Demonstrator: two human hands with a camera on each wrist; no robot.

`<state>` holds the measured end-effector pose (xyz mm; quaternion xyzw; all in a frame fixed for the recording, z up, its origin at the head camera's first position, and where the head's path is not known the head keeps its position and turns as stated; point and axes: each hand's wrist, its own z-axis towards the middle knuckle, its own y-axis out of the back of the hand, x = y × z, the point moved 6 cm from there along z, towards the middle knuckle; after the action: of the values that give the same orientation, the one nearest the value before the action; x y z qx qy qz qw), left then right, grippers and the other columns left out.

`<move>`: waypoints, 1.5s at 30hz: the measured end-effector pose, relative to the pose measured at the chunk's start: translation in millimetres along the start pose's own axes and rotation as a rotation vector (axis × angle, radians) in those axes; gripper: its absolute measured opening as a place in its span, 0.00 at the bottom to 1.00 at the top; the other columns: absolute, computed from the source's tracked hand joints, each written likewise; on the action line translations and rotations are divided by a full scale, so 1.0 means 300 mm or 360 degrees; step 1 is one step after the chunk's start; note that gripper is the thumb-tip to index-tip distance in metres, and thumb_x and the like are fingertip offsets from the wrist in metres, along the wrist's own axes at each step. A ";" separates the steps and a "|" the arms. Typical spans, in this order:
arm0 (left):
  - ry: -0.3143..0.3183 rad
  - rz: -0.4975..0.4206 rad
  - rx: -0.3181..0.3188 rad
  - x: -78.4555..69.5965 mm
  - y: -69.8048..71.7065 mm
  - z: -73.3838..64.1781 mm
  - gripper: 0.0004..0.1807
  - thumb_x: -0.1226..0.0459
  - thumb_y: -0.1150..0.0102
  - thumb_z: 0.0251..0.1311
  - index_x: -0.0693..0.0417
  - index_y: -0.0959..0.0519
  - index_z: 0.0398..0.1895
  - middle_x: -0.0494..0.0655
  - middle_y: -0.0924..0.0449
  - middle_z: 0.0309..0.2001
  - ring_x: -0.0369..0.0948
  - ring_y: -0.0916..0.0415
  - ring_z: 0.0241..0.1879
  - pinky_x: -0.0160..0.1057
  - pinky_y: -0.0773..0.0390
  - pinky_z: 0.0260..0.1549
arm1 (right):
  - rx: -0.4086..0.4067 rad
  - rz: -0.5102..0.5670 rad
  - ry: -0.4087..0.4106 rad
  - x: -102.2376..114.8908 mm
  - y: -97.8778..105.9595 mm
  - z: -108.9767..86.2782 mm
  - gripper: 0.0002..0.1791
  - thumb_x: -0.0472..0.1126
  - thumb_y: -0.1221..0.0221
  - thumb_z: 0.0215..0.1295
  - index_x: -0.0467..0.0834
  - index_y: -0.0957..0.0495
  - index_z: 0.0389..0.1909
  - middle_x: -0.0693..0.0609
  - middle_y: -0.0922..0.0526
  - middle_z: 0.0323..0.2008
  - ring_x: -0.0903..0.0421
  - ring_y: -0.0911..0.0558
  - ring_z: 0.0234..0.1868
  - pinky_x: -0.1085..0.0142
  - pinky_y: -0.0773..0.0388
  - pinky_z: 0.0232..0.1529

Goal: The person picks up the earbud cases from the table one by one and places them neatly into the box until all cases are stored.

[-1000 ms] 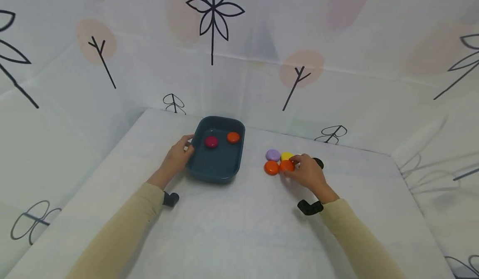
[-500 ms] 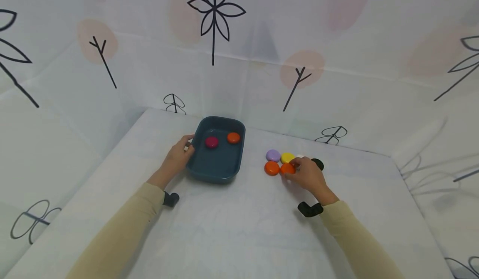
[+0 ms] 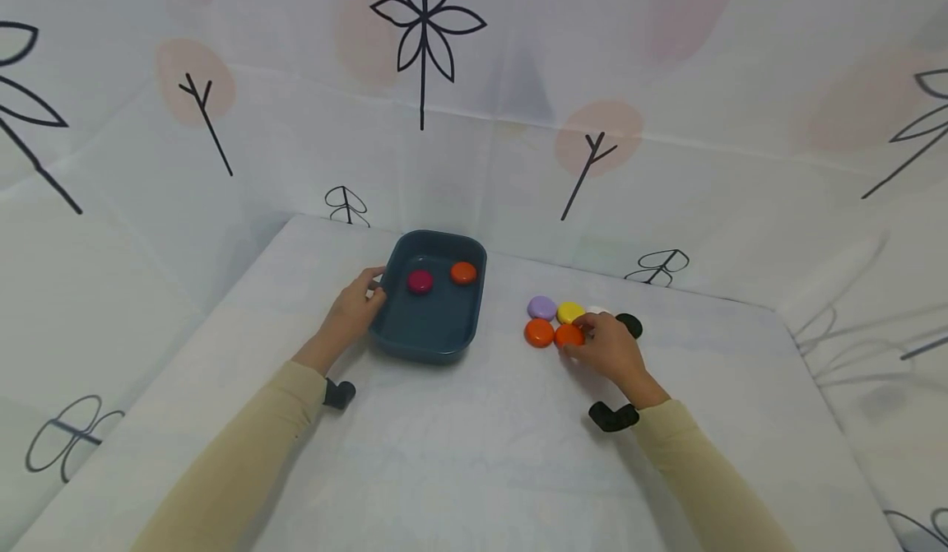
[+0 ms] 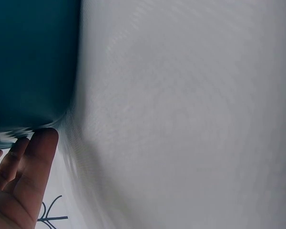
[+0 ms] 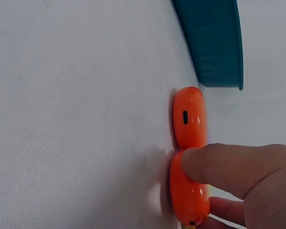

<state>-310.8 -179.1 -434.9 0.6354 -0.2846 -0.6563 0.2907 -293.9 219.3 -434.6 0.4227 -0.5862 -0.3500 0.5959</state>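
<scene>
My right hand [image 3: 611,348] pinches a glossy orange round disc [image 5: 187,191] between thumb and fingers. A small dark slot shows in the edge of a second orange disc [image 5: 189,119], which sits against the held one. Behind them lie a lilac disc [image 3: 542,308], a yellow disc [image 3: 570,313] and a white disc [image 3: 597,310], the white one partly hidden by my hand. My left hand [image 3: 351,312] touches the left side of a dark teal tray [image 3: 425,346]; its fingers lie fairly straight against the outer wall in the left wrist view.
Inside the tray are a crimson disc [image 3: 420,281] and another orange disc [image 3: 463,273]. A black disc [image 3: 629,326] lies just beyond my right hand. Patterned cloth [image 3: 504,173] rises behind the white-covered table [image 3: 459,453].
My right hand has shifted slightly toward me with the orange disc, uncovering more of the yellow and white discs. The left hand and the tray have hardly moved.
</scene>
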 end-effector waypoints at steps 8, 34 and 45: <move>-0.0006 0.0004 -0.0006 0.001 0.000 0.001 0.26 0.55 0.64 0.61 0.42 0.46 0.64 0.51 0.30 0.51 0.46 0.29 0.43 0.47 0.30 0.44 | -0.0010 0.0002 0.0025 -0.004 0.001 -0.004 0.28 0.52 0.35 0.42 0.42 0.25 0.45 0.46 0.24 0.39 0.50 0.27 0.39 0.57 0.28 0.40; -0.0012 -0.0010 0.0000 -0.001 0.001 0.001 0.26 0.56 0.64 0.60 0.42 0.46 0.64 0.50 0.30 0.50 0.45 0.29 0.41 0.46 0.29 0.42 | -0.0158 0.0330 0.0118 0.093 0.055 0.005 0.23 0.53 0.41 0.49 0.45 0.27 0.44 0.47 0.25 0.43 0.48 0.27 0.44 0.58 0.26 0.36; 0.0006 0.0006 0.0002 0.003 -0.002 0.004 0.26 0.55 0.64 0.60 0.41 0.46 0.63 0.50 0.30 0.50 0.45 0.30 0.41 0.45 0.29 0.42 | -0.0151 0.0492 0.0225 0.184 0.050 0.036 0.23 0.52 0.41 0.50 0.45 0.27 0.45 0.46 0.24 0.45 0.48 0.26 0.44 0.56 0.27 0.40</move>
<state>-312.1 -179.4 -435.8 0.6362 -0.2857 -0.6545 0.2921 -302.1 173.8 -399.0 0.3226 -0.5837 -0.2509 0.7017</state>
